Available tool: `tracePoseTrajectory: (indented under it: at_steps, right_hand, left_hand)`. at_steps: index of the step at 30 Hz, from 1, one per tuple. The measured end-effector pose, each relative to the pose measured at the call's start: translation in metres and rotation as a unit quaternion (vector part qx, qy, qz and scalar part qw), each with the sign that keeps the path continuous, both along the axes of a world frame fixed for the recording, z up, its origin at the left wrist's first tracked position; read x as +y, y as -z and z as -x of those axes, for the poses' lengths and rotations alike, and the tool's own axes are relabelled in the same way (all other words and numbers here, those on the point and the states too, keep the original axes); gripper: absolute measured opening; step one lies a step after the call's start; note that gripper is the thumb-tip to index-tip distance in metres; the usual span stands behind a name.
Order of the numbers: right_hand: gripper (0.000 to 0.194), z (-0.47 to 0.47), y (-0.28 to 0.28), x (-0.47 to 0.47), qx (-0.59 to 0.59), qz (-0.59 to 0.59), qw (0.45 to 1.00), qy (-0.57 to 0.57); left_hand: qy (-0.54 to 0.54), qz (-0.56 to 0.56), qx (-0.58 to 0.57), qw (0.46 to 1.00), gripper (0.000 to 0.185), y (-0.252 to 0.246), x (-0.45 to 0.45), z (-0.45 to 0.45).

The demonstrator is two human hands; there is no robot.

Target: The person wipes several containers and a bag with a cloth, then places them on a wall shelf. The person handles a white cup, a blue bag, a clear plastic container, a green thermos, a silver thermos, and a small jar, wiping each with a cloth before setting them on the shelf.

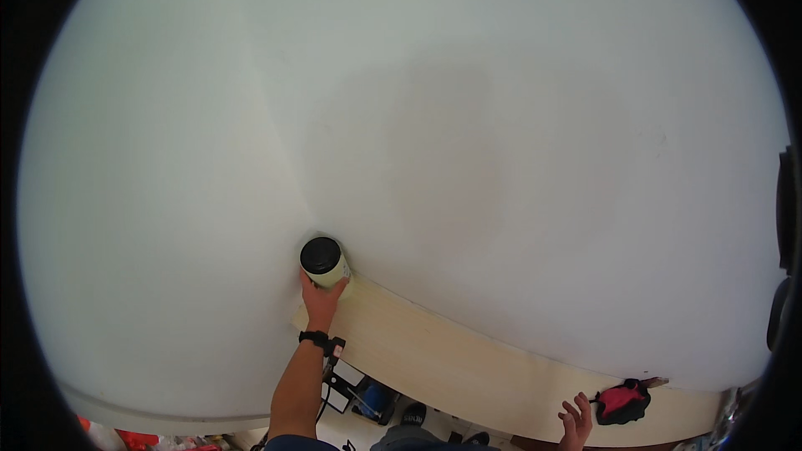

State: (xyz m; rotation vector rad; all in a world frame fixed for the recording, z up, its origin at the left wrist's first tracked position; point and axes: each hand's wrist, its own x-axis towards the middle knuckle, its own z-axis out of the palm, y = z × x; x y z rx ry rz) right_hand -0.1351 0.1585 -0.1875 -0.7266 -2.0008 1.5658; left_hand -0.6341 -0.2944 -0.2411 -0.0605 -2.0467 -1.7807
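Observation:
My left hand [322,296] grips a pale yellow-green container with a black lid [321,255] around its side. The container stands upright or nearly so in the wall corner, at the left end of a light wood shelf [438,335]; whether its base touches the shelf is hidden. Over the shelf's front edge at the lower right, my right hand [575,418] is raised with its fingers apart and holds nothing. Just right of it, a small red and black pouch [622,402] lies on the shelf.
White walls [532,200] rise behind and left of the shelf. A black device with a cable [335,347] is by my left wrist. Below are a box with a blue item [376,399] and my feet [413,414]. Red and clear plastic bags [138,440] lie at lower left.

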Motion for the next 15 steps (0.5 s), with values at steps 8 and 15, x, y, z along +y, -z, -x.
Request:
tracePoseTrajectory:
  at_steps: [8,15]
  right_hand:
    - [0.052,0.009,0.001,-0.013,-0.01,-0.006,1.0,0.009]
    - [0.046,-0.001,0.021,0.002,-0.032,0.056,0.996,0.057]
  left_hand:
    - [0.006,0.068,-0.037,0.997,0.106,0.022,-0.006,-0.001]
    - [-0.02,0.087,-0.077,0.993,0.102,0.03,-0.011,0.001]
